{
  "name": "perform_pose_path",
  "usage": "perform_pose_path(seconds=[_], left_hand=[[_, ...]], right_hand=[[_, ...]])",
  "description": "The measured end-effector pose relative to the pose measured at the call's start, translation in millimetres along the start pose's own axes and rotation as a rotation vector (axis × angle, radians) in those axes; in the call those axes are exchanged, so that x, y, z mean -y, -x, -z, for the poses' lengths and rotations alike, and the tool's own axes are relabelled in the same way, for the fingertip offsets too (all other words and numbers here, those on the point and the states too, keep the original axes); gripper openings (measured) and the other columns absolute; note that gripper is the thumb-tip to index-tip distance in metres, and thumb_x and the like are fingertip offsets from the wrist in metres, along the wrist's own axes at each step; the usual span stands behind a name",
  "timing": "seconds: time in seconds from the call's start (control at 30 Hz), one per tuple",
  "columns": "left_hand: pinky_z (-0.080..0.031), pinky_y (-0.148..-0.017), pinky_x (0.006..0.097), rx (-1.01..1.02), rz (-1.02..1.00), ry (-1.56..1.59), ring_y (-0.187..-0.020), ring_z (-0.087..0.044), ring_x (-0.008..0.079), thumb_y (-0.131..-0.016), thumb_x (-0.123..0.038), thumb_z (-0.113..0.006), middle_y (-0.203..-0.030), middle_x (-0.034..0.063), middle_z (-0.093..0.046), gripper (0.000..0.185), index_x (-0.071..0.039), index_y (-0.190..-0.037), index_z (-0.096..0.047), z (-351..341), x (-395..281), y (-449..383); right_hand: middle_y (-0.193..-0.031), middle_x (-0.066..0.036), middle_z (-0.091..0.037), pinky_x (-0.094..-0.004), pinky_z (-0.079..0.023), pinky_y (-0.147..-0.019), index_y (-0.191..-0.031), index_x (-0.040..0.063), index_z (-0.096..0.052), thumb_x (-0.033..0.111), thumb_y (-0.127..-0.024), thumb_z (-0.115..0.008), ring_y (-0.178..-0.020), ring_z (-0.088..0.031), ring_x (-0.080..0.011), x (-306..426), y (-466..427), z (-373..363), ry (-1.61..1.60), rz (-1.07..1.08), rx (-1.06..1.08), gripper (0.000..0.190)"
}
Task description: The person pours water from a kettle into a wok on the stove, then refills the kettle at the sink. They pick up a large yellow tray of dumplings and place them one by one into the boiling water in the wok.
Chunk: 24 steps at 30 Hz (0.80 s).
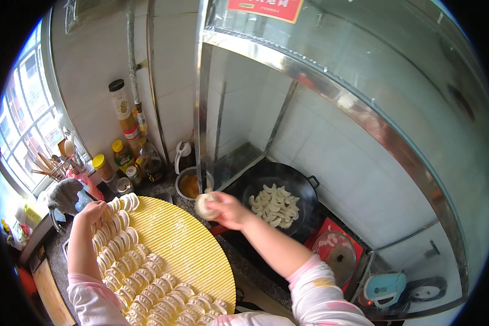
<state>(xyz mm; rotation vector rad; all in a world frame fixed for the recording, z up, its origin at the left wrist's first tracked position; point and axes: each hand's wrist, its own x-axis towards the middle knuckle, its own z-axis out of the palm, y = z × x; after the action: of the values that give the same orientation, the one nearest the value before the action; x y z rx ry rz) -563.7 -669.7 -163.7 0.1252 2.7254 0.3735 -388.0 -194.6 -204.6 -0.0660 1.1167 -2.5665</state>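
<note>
My right hand (232, 212) is closed on one or more pale raw dumplings (205, 207), held up between the tray's far edge and the wok. A round yellow ribbed tray (179, 232) lies before me, dusted with flour on its bare part. Rows of pleated dumplings (146, 271) cover its left and near side. At the tray's far left, my left hand (94, 211) is beside the end of a row; its fingertips are partly hidden. To the right, a black wok (265, 175) on the stove holds a heap of dumplings (275, 205).
A small metal pot (182, 178) with orange-brown liquid stands behind the tray. Seasoning bottles (122, 157) line the wall. A metal-framed glass screen (202, 122) surrounds the stove. Right of the wok are a glass lid (348, 261) and a blue kettle (385, 287).
</note>
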Motion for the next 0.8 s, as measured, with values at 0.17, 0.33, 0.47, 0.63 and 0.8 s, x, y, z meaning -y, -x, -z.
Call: perform_pose_path(seconds=[0.17,0.33,0.47,0.63,0.8], left_hand=[[-0.048,-0.091,0.0396,0.124,0.175,0.159,-0.102,-0.064,0.0318,-0.092,-0.045,-0.043,-0.106,0.0187,-0.068,0.052,-0.004,-0.116,-0.065,-5,9,0],[-0.045,-0.093,0.0389,0.098,0.135,0.065,-0.109,-0.061,0.0329,-0.090,-0.043,-0.045,-0.113,0.0215,-0.066,0.052,-0.003,-0.117,-0.064,-8,3,-1],[-0.046,-0.093,0.0393,0.039,0.086,0.049,-0.105,-0.062,0.0336,-0.088,-0.045,-0.047,-0.108,0.0207,-0.067,0.052,-0.005,-0.115,-0.065,-4,-12,11],[-0.046,-0.095,0.0382,0.085,0.115,0.083,-0.108,-0.062,0.0337,-0.089,-0.043,-0.042,-0.113,0.0219,-0.066,0.051,-0.006,-0.114,-0.066,-2,-12,11],[-0.052,-0.063,0.0391,-0.007,-0.022,0.091,-0.068,-0.067,0.0262,-0.092,-0.043,-0.043,-0.077,0.0152,-0.068,0.046,-0.005,-0.107,-0.066,-15,2,-7]], right_hand=[[-0.110,-0.008,-0.062,-0.0343,-0.052,-0.076,-0.122,0.005,-0.053,0.011,-0.090,-0.064,-0.098,-0.062,-0.0203,52,42,132,0.136,0.011,-0.491,0.035],[-0.093,-0.012,-0.065,-0.0338,-0.051,-0.056,-0.107,-0.001,-0.058,0.016,-0.084,-0.068,-0.076,-0.066,-0.0216,59,37,202,0.885,-0.050,-0.914,0.030],[-0.097,-0.019,-0.065,-0.0410,-0.051,-0.071,-0.098,-0.001,-0.058,0.021,-0.082,-0.071,-0.085,-0.065,-0.0317,68,29,209,1.419,-0.118,-1.021,0.030],[-0.088,-0.020,-0.066,-0.0470,-0.049,-0.076,-0.086,-0.002,-0.062,0.029,-0.079,-0.076,-0.083,-0.064,-0.0346,97,49,214,1.740,-0.327,-0.934,0.035],[-0.086,-0.018,-0.067,-0.0428,-0.051,-0.075,-0.088,0.003,-0.066,0.028,-0.073,-0.076,-0.082,-0.065,-0.0339,95,68,227,1.723,-0.374,-0.910,0.031]])
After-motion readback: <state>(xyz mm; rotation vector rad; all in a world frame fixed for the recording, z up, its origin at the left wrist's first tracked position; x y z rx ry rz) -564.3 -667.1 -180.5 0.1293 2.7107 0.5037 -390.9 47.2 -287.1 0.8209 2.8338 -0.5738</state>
